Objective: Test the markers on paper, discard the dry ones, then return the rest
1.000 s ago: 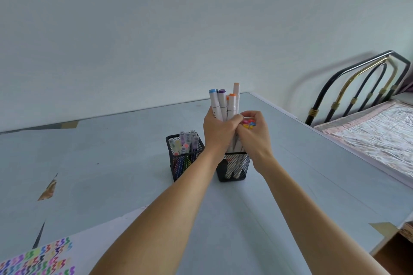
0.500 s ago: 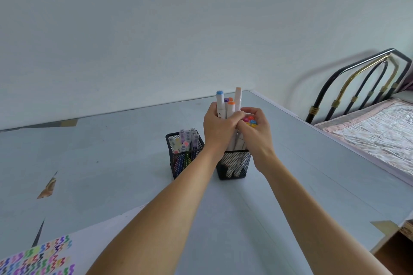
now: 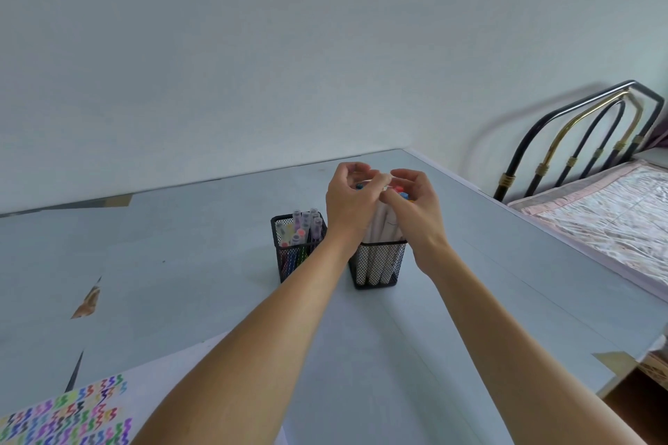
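both hands — left (image 3: 349, 200), right (image 3: 412, 206) — curl their fingers over the markers (image 3: 379, 228) standing in the right cup (image 3: 377, 265), mid-surface (image 3: 180, 264), far from its edges; left cup (image 3: 298, 251) holds pens.

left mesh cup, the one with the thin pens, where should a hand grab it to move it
Grip the left mesh cup around its side walls low down, coming from the left or front, thumb and fingers on opposite faces. It stands upright and square-sided, the thin pens stick out above the rim, and the person's left hand crowds its right side, so the top is no place to grab.
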